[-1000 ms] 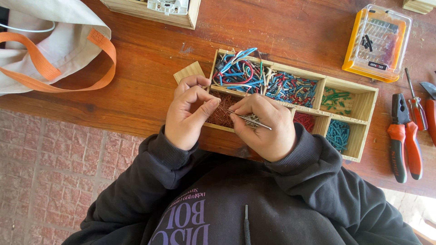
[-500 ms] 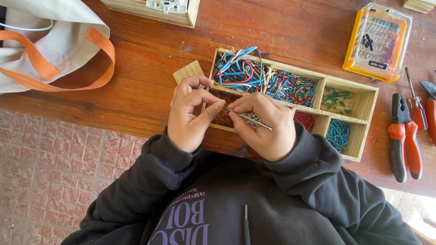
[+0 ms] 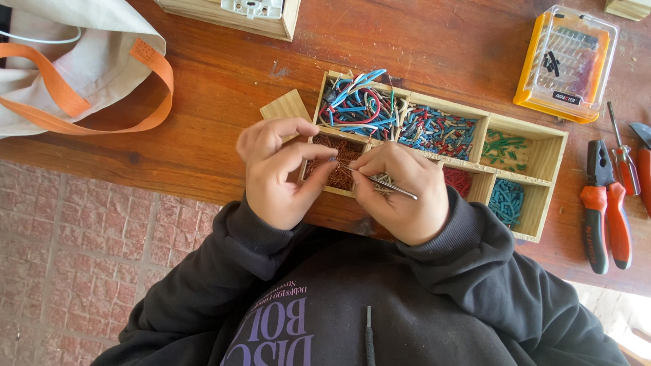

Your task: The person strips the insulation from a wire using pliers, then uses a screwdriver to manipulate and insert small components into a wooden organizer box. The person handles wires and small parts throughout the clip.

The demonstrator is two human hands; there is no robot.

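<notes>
A wooden compartment box (image 3: 546,146) lies on the table. Its cells hold tangled coloured wires (image 3: 356,105), mixed blue and red bits (image 3: 437,129), green bits (image 3: 505,148), red bits (image 3: 461,181), blue bits (image 3: 505,200) and copper strands (image 3: 339,163). My right hand (image 3: 400,193) is shut on metal tweezers (image 3: 390,184), whose tips point left toward my left hand. My left hand (image 3: 274,173) pinches something tiny between thumb and forefinger, right above the copper cell. What it pinches is too small to identify.
A cream bag with orange straps (image 3: 74,74) lies at the far left. An orange bit case (image 3: 566,64) sits at the upper right. Red-handled pliers (image 3: 603,210) and a screwdriver (image 3: 620,152) lie at the right. A small wooden block (image 3: 285,105) and a wooden board with a socket (image 3: 237,13) are near.
My two hands have stayed over the copper cell; the left fingers shifted slightly toward the tweezer tips.
</notes>
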